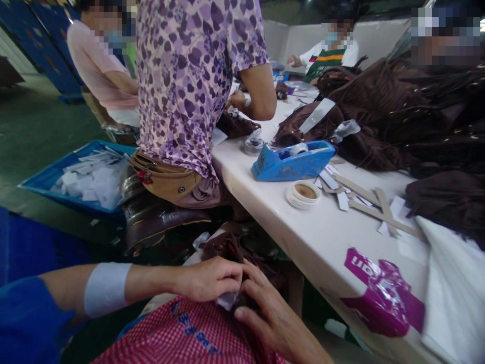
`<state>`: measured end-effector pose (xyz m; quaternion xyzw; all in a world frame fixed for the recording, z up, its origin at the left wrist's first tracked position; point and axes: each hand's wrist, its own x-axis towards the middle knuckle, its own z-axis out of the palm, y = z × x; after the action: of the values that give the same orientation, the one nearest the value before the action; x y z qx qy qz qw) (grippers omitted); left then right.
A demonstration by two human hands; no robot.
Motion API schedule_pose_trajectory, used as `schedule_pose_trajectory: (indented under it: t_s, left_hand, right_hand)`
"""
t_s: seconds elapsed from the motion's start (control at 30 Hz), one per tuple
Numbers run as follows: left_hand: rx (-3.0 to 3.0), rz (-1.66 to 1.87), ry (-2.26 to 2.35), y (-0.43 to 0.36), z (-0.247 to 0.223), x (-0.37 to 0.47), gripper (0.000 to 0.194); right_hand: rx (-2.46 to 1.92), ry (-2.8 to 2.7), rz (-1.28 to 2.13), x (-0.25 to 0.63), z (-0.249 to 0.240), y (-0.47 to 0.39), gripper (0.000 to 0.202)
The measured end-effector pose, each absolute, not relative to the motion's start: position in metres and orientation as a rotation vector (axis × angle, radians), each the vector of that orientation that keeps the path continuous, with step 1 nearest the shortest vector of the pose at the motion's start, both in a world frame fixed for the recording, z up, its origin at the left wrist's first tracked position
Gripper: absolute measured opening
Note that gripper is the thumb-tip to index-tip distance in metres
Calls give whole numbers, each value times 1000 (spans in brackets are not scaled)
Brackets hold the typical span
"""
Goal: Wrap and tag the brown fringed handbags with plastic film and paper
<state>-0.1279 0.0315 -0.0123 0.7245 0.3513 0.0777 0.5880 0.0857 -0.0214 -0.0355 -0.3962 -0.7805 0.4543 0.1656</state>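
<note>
A dark brown fringed bag (pixel 242 247) lies on my lap, partly covered by my hands. My left hand (pixel 214 278) is closed over a crumpled white wrapping piece (pixel 228 300) at the bag's near side. Close against it, my right hand (pixel 265 306) has its thumb apart from the fingers, and its fingertips meet the left fingers. White and dark material shows in the gap between the right thumb and index finger. Below both hands spreads a red checked apron (pixel 193 333) with blue lettering.
On the white table (pixel 280 217) at right are a blue tape dispenser (pixel 291 161), a round tub (pixel 303 194), cardboard strips (pixel 379 207), a purple wrapper (pixel 386 298) and piled brown bags (pixel 409 111). A co-worker in a patterned shirt (pixel 189 76) stands ahead. A blue crate (pixel 41 184) holds white paper.
</note>
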Motion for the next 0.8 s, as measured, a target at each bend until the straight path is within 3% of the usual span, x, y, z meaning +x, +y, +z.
schedule_pose_trajectory:
  t_s: [0.1, 0.2, 0.47, 0.8]
  left_hand:
    - [1724, 148, 831, 39, -2, -134, 17]
    - [1703, 151, 907, 43, 8, -142, 19]
    - [1817, 106, 1073, 31, 20, -145, 16]
    - [2164, 135, 1086, 18, 31, -140, 18]
  right_hand:
    - [-1160, -2208, 1158, 106, -54, -22, 54]
    - [-1240, -2224, 919, 116, -70, -21, 65]
    - [-1163, -2412, 546, 89, -68, -25, 59]
    - [-1449, -2344, 386, 66, -68, -35, 50]
